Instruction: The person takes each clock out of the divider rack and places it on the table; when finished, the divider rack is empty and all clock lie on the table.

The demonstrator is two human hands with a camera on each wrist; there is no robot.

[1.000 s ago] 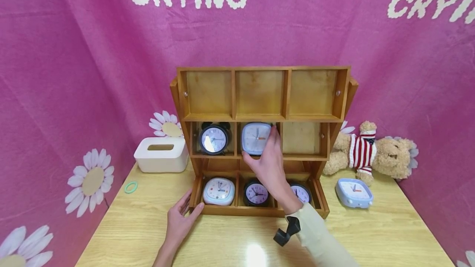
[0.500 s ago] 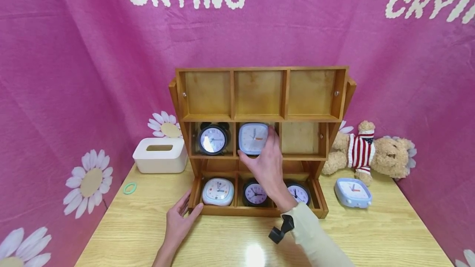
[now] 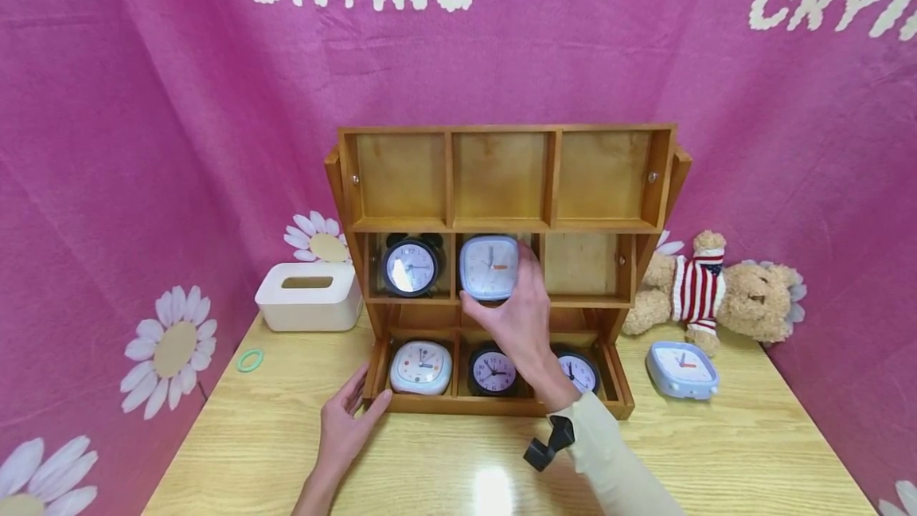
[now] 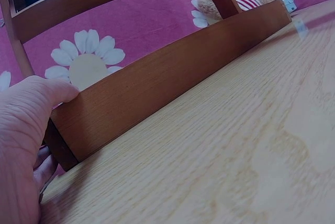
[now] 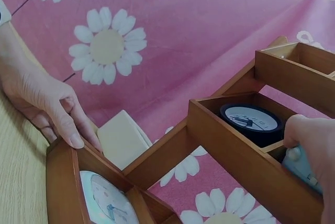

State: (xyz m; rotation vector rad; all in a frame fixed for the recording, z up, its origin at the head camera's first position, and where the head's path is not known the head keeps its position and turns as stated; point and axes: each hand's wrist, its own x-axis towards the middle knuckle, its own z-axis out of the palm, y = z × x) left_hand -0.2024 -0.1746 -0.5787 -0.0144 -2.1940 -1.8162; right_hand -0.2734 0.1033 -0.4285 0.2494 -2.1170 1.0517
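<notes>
A light-blue square alarm clock point(image 3: 489, 267) stands in the middle compartment of the middle tier of a wooden shelf point(image 3: 501, 226). My right hand point(image 3: 521, 325) grips it, thumb at the lower left and fingers along the right side. In the right wrist view, part of this clock's blue side shows below that hand. My left hand point(image 3: 345, 427) holds the shelf's lower left corner, with the thumb point(image 4: 63, 91) over the edge and the fingers round the side. Left of the held clock sits a black twin-bell alarm clock point(image 3: 410, 267).
The bottom tier bears a white rounded clock point(image 3: 421, 367) and two black round clocks, one point(image 3: 493, 371) central, one point(image 3: 577, 373) partly behind my right arm. To the right lie another blue clock point(image 3: 683, 370) and a teddy bear point(image 3: 752, 301). Leftward are a tissue box point(image 3: 310, 309) and green ring point(image 3: 250, 361).
The blue clock in my right hand has shifted slightly left within its compartment, then stays there. My left hand keeps its hold on the shelf corner.
</notes>
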